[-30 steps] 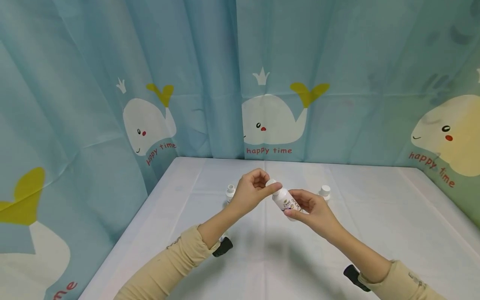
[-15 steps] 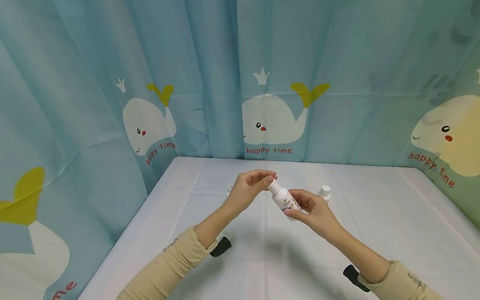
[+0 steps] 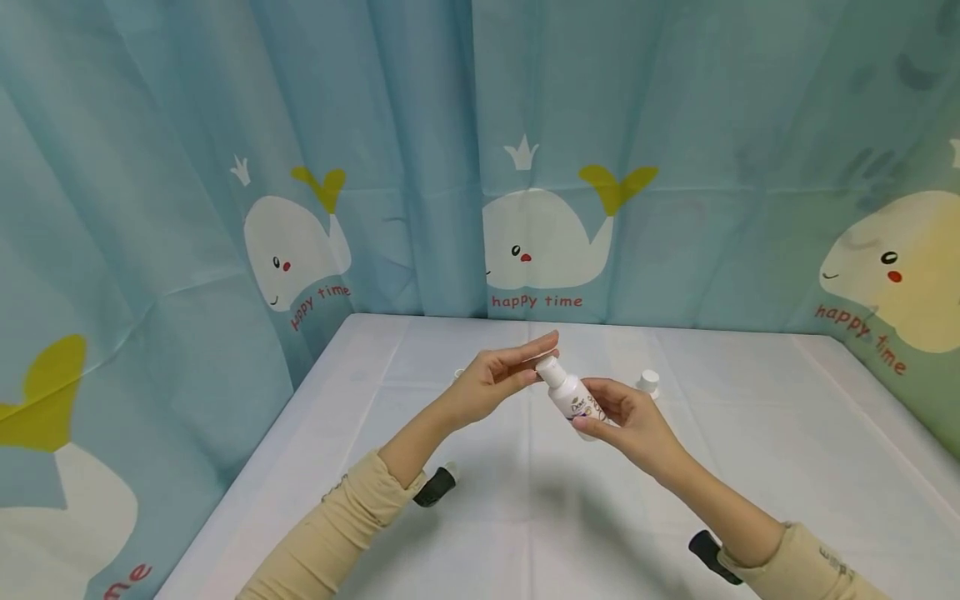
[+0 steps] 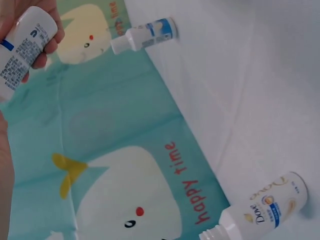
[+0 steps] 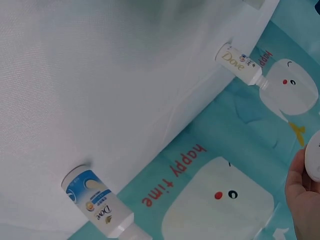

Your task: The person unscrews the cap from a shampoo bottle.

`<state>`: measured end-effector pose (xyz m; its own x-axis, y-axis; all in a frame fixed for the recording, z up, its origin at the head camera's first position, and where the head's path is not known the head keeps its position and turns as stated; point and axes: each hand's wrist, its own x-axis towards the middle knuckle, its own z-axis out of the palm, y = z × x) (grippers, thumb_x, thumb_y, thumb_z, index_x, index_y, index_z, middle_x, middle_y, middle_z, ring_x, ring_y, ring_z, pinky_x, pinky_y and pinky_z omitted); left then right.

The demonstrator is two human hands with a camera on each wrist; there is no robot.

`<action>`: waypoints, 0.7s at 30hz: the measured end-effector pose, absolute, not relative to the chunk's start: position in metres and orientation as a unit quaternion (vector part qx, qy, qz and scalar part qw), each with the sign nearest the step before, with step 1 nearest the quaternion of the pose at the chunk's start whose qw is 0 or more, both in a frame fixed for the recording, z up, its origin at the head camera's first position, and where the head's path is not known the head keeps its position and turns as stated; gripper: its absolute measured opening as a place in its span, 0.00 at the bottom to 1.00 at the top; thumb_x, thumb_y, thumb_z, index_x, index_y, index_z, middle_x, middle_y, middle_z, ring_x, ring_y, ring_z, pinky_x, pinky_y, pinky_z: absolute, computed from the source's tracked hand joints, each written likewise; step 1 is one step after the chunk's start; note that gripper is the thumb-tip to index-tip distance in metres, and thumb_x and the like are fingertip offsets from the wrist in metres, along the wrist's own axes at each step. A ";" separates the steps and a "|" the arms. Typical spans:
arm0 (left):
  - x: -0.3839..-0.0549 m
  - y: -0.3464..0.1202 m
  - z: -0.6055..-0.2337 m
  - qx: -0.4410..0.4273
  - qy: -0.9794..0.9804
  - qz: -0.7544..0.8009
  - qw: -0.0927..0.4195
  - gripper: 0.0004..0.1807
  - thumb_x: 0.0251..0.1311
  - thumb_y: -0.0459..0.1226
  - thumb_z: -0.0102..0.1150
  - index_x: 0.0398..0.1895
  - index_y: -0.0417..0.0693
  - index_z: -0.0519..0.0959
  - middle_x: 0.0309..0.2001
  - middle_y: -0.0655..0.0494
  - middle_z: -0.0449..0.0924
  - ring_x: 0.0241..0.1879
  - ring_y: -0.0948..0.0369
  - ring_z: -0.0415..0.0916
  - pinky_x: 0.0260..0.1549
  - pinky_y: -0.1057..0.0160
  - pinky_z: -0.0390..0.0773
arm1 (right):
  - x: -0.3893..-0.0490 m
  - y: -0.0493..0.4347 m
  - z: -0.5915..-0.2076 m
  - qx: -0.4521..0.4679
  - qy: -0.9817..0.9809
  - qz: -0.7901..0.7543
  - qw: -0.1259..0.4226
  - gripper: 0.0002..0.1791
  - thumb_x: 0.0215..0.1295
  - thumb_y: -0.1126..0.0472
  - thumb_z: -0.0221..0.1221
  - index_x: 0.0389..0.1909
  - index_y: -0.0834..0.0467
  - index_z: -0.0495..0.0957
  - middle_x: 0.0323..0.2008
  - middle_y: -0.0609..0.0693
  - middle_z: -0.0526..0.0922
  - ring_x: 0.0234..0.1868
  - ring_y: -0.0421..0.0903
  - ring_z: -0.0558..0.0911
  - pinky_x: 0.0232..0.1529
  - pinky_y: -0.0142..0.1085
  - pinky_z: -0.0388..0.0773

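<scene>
A small white Dove bottle (image 3: 579, 402) is held tilted above the table, its white cap (image 3: 551, 372) at the upper left. My right hand (image 3: 633, 425) grips its body between thumb and fingers. My left hand (image 3: 491, 383) is at the cap, long fingers stretched out over it and thumb just below; whether they touch it I cannot tell. In the left wrist view the held bottle (image 4: 27, 47) shows printed text, with right-hand fingers (image 4: 52, 45) around it. The right wrist view has only its round base (image 5: 314, 157) at the edge, beside part of the right hand (image 5: 305, 200).
A capped, blue-labelled Dove bottle (image 5: 97, 200) stands behind my right hand. An uncapped Dove bottle (image 4: 265, 207) stands behind my left hand, almost hidden in the head view. A small whitish thing (image 3: 451, 467) lies by the left wrist camera. A whale-print curtain (image 3: 420, 167) borders the white table (image 3: 750, 433).
My left hand has loosened from the cap: its bent fingers have straightened and the thumb has moved down-left. The right hand and bottle have stayed nearly still.
</scene>
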<state>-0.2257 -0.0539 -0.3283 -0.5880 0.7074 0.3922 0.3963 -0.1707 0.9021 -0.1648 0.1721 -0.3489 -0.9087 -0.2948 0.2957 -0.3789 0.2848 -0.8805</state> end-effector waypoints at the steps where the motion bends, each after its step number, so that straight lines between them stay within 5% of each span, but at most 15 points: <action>1: -0.226 -0.054 -0.328 0.439 0.632 0.626 0.125 0.31 0.67 0.38 0.49 0.68 0.32 0.57 0.72 0.41 0.53 0.70 0.48 0.56 0.64 0.59 0.66 | -0.165 0.172 -0.349 0.211 -0.801 0.560 0.038 0.24 0.59 0.66 0.63 0.54 0.71 0.71 0.49 0.68 0.78 0.40 0.32 0.80 0.40 0.28 0.81; 13: -0.223 -0.048 -0.331 0.390 0.656 0.642 0.070 0.21 0.60 0.23 0.53 0.58 0.27 0.69 0.59 0.33 0.70 0.60 0.42 0.70 0.54 0.59 0.76 | -0.167 0.171 -0.352 0.211 -0.801 0.559 0.035 0.23 0.58 0.66 0.63 0.54 0.70 0.71 0.49 0.67 0.78 0.40 0.32 0.80 0.41 0.28 0.81; 17: -0.222 -0.048 -0.332 0.360 0.665 0.651 0.059 0.20 0.58 0.23 0.56 0.55 0.26 0.72 0.54 0.31 0.74 0.50 0.57 0.80 0.50 0.59 0.79 | -0.168 0.170 -0.352 0.214 -0.802 0.557 0.036 0.24 0.58 0.67 0.63 0.54 0.70 0.71 0.50 0.66 0.78 0.40 0.32 0.80 0.41 0.28 0.81; 21: -0.220 -0.047 -0.333 0.334 0.675 0.656 0.043 0.18 0.56 0.24 0.59 0.51 0.27 0.75 0.50 0.30 0.77 0.40 0.69 0.80 0.46 0.60 0.82 | -0.167 0.169 -0.352 0.214 -0.801 0.558 0.039 0.23 0.58 0.67 0.64 0.54 0.70 0.72 0.49 0.66 0.78 0.40 0.32 0.80 0.41 0.28 0.81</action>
